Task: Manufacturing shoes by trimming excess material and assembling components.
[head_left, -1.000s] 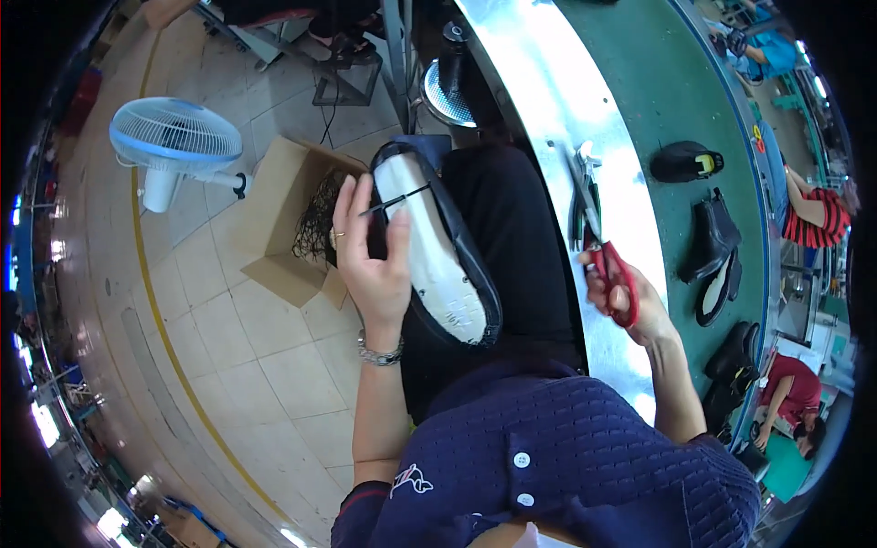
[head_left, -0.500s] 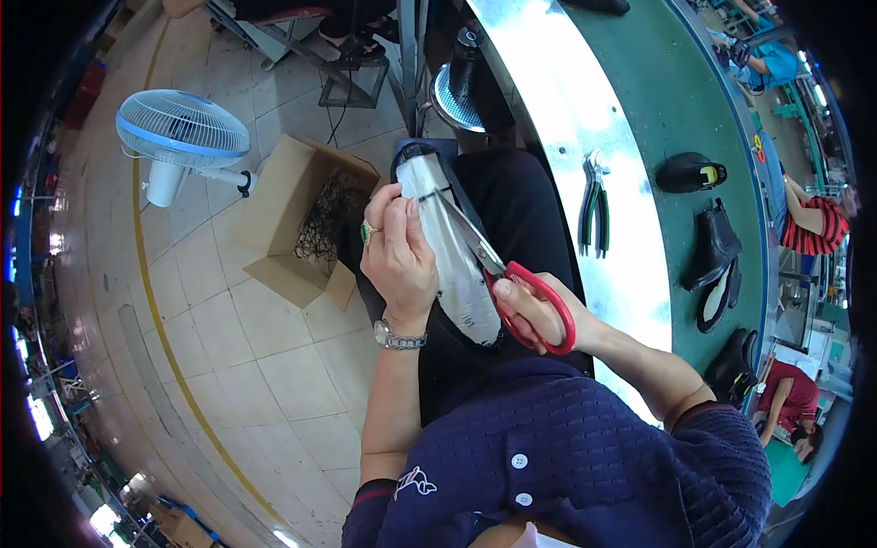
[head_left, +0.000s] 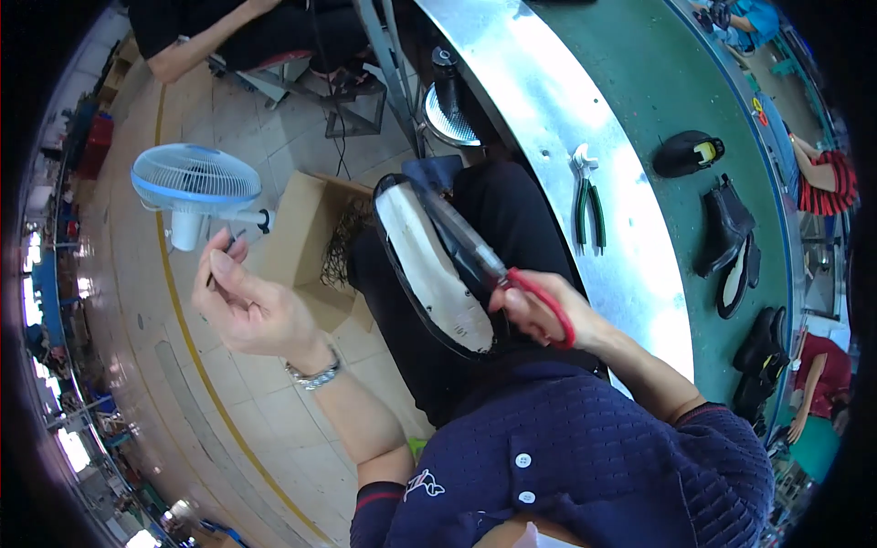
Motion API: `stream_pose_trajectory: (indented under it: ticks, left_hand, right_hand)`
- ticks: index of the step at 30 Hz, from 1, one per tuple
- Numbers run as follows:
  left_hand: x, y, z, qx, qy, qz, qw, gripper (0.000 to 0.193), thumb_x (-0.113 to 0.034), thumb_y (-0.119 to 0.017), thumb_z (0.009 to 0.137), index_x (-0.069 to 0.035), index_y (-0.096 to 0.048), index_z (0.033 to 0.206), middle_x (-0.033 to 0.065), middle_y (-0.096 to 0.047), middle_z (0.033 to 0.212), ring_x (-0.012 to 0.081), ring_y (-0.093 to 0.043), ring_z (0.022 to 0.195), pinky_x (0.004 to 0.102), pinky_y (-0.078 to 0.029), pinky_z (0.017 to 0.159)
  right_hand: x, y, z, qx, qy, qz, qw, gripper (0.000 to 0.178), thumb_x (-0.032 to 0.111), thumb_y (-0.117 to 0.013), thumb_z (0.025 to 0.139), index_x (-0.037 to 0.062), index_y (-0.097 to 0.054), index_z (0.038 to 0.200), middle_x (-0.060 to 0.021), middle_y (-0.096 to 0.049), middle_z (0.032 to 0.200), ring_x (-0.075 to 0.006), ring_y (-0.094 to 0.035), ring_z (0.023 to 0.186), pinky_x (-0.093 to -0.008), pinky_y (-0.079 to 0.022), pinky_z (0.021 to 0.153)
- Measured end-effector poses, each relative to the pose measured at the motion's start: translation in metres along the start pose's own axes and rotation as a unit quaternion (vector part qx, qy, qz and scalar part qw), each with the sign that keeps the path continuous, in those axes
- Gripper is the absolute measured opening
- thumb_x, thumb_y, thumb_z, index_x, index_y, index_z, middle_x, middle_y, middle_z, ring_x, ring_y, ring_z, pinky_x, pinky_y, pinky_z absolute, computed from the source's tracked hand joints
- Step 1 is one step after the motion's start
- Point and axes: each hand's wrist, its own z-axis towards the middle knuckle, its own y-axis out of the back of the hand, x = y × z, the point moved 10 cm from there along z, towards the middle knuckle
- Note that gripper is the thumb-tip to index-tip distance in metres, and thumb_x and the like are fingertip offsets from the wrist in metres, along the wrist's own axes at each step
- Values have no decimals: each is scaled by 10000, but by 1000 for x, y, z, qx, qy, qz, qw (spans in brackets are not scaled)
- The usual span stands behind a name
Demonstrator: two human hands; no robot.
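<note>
A shoe upper on its last [head_left: 420, 260] lies on my lap with its pale underside turned up and a black edge around it. My right hand [head_left: 539, 310] grips red-handled scissors [head_left: 562, 324]; their blades reach over the shoe's right edge and are smeared by motion. Off to the left, above the floor and apart from the shoe, my left hand [head_left: 260, 306] has its thumb and fingers pinched together. A thin dark strip [head_left: 214, 279] shows between those fingers, too small to make out further.
A cardboard box [head_left: 297, 224] with dark tangled scraps stands left of my knees, beside a blue-rimmed fan [head_left: 195, 173]. On the metal bench edge [head_left: 630, 301] lie green-handled pincers [head_left: 587, 201]. Black shoes [head_left: 726, 228] rest on the green surface. A co-worker's arm [head_left: 210, 41] shows at top left.
My left hand has left the shoe and swung out to the left with a thin dark strip. The scissors stay in my right hand near the shoe. A co-worker's arm has come into view.
</note>
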Motion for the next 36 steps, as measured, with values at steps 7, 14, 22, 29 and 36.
stream_pose_trajectory:
  ticks: [7,14,22,29,36]
  left_hand:
    - [207,-4,-129,363,108,276,883,320,-195,-613,935,39,-585,1152,200,-616,1141,334,-596,1047,373,-484,893]
    - [-28,-80,-138,436,-120,-100,886,482,-308,-512,964,-33,-515,1360,163,-456,1444,314,-356,1383,451,-239,1140]
    - [-104,-203,-167,606,-122,-190,763,517,-366,-683,857,8,-614,1208,194,-622,1208,348,-554,1180,442,-368,1052]
    - [-25,-281,-143,724,161,-175,647,494,-280,-742,810,-69,-633,1243,114,-705,934,194,-625,726,278,-484,712]
    - [-30,-275,-135,690,22,-235,684,487,-328,-663,886,-48,-592,1278,168,-689,973,258,-660,842,309,-501,786]
  right_hand:
    - [0,189,-65,-492,72,-384,778,449,308,-783,760,-29,-661,1031,-182,-662,851,-273,-642,722,-374,-493,653]
    - [-54,244,-106,-578,71,-516,628,418,223,-750,777,-15,-641,1102,-197,-644,1013,-336,-636,904,-410,-500,804]
    - [-1,200,25,-492,118,-492,708,754,434,-730,778,-16,-474,1327,-206,-538,1176,-360,-534,1095,-421,-461,915]
    - [-10,223,28,-443,94,-417,788,517,231,-554,866,-14,-490,1317,-210,-589,1092,-332,-577,1005,-390,-464,897]
    - [0,202,19,-241,69,-33,967,586,189,-604,888,39,-424,1426,-41,-623,998,-116,-569,918,-285,-442,868]
